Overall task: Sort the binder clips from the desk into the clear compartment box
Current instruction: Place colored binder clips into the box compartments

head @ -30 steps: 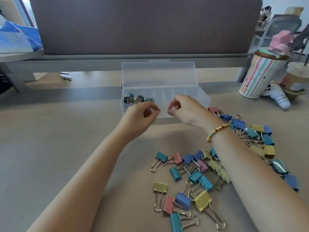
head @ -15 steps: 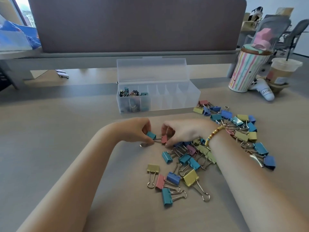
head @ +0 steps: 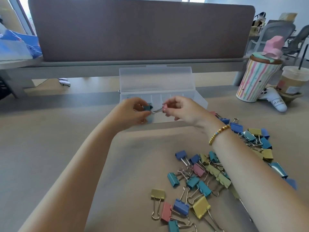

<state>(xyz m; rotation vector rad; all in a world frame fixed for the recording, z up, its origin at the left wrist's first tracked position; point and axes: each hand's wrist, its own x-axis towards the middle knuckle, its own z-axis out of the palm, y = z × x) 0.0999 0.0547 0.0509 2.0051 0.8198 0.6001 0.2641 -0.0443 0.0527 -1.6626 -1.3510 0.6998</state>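
Left hand (head: 132, 113) pinches teal clip (head: 148, 107), right hand (head: 180, 109) pinches pink clip (head: 164, 108), both in front of clear box (head: 199, 96). Loose clips (head: 197, 181) on desk (head: 50, 148).

— What's on the surface (head: 50, 148)?
— A clear compartment box (head: 199, 97) with its lid up, toward the far edge. A loose heap of coloured binder clips (head: 200, 185) lies near and to the right.
— Anything else?
— A striped cup (head: 254, 81), an iced drink (head: 294, 81) and a white figure (head: 275, 102) at far right.
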